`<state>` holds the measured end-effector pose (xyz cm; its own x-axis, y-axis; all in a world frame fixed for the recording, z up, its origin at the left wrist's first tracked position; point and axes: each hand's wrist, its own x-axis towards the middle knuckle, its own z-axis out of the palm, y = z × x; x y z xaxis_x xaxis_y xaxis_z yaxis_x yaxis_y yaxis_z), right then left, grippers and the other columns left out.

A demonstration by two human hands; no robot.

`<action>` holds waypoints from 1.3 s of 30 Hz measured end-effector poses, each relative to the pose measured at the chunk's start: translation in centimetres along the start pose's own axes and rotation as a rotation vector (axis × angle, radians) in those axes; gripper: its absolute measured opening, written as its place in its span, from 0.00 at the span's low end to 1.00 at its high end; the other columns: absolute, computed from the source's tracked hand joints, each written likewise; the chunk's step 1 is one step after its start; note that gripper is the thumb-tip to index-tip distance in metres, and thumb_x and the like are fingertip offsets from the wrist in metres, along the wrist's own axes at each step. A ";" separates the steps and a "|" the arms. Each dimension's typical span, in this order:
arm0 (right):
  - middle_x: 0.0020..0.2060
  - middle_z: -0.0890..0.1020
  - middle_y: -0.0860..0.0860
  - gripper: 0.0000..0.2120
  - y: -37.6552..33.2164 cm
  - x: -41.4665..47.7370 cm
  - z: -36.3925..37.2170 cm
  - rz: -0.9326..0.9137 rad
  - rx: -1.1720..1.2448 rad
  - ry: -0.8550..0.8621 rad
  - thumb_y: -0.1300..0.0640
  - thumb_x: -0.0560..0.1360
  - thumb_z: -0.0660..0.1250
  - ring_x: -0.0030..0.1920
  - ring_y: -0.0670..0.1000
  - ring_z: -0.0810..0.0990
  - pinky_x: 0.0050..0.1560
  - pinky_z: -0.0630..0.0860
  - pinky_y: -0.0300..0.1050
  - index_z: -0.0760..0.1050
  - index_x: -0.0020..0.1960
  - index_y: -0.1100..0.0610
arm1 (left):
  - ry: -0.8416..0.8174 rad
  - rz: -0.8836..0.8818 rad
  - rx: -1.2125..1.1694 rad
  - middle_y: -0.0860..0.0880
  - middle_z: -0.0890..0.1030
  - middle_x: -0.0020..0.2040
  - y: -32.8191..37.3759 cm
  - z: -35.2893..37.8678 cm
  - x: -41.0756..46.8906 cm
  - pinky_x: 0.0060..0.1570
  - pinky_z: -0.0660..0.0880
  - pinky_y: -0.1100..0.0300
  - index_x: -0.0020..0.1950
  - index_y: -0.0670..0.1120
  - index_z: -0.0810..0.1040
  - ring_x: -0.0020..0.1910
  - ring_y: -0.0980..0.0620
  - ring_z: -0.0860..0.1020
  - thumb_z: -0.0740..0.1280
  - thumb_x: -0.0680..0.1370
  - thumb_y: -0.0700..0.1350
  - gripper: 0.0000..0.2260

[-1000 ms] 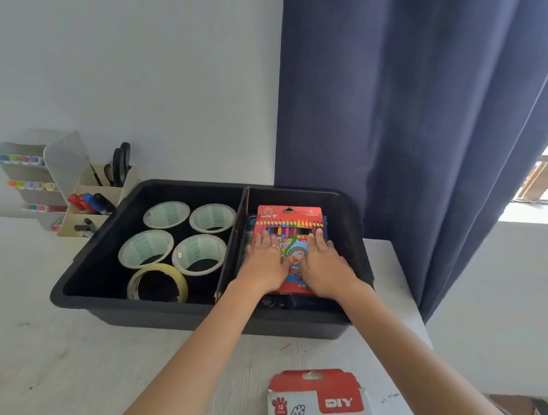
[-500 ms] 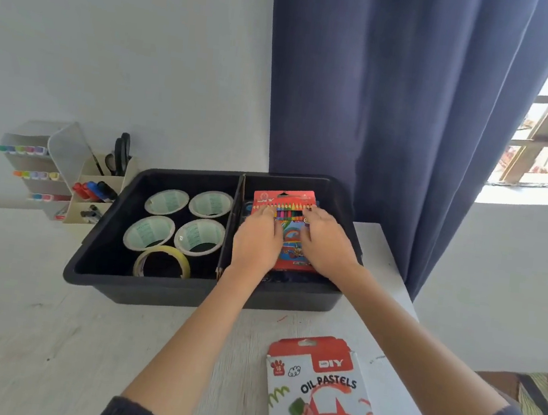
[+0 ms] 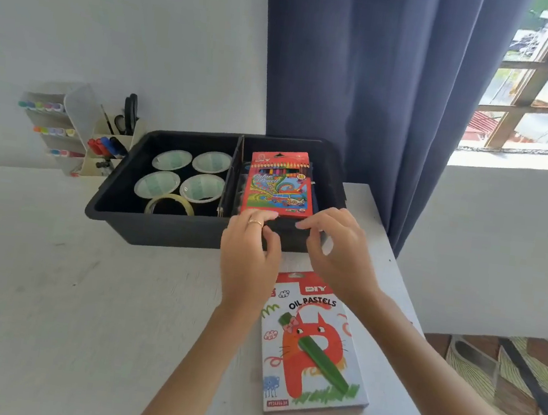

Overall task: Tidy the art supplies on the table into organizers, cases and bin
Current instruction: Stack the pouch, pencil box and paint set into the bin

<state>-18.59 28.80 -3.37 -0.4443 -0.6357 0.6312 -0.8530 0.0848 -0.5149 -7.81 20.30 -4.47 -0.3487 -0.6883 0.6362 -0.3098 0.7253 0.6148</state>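
While both hands hover over the near rim of the black bin (image 3: pixel 159 231), neither holds anything: the left hand (image 3: pixel 249 256) has its fingers loosely bent, with the tips at the near edge of the colour pencil box (image 3: pixel 280 187), though contact cannot be confirmed. The right hand (image 3: pixel 336 253) hangs just beside it, fingers relaxed and apart. The pencil box lies flat in the bin's right compartment, on top of darker items that are mostly hidden. Beyond the divider (image 3: pixel 231 174), the left compartment holds several tape rolls (image 3: pixel 171 160). The oil pastels box (image 3: pixel 313 350) is not yet put away. It lies flat on the table (image 3: pixel 47 300) just in front of the bin, close to the right edge. That looks like the next thing to go in, and it carries the main risks. A forearm could nudge it sideways off the table edge as the hands draw back. It also appears larger than the pencil box, so it may wedge against the divider or sit tilted on the pile in the right compartment and slide. The desk organizer (image 3: pixel 114 149) at the far left edge looks already filled.
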 end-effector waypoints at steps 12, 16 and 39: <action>0.65 0.73 0.50 0.17 2.1 -11.6 -0.4 0.497 -0.220 -0.191 0.53 0.79 0.60 0.64 0.52 0.65 0.64 0.61 0.47 0.73 0.64 0.58 | -0.456 -0.486 0.281 0.48 0.55 0.77 -1.3 -0.9 -9.9 0.72 0.44 0.50 0.70 0.48 0.70 0.76 0.50 0.47 0.52 0.81 0.55 0.21; 0.66 0.72 0.49 0.19 1.5 -12.1 -0.5 0.566 0.031 -0.148 0.52 0.78 0.62 0.65 0.45 0.62 0.67 0.61 0.45 0.71 0.67 0.59 | -0.430 -0.522 -0.031 0.51 0.54 0.77 -0.9 -0.8 -11.0 0.74 0.50 0.46 0.68 0.48 0.72 0.76 0.53 0.49 0.55 0.81 0.54 0.19; 0.53 0.80 0.49 0.10 -1.6 7.3 0.3 0.581 0.892 0.108 0.58 0.81 0.58 0.48 0.48 0.83 0.41 0.81 0.42 0.64 0.61 0.51 | -0.132 -0.306 -0.573 0.45 0.71 0.57 -0.3 -0.7 9.6 0.49 0.80 0.56 0.65 0.52 0.72 0.53 0.51 0.79 0.62 0.79 0.49 0.14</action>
<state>-20.39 23.82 1.83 -0.7775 -0.6033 0.1778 -0.0138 -0.2663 -0.9638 -10.41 13.51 1.81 -0.4361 -0.8277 0.3532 0.0949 0.3480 0.9327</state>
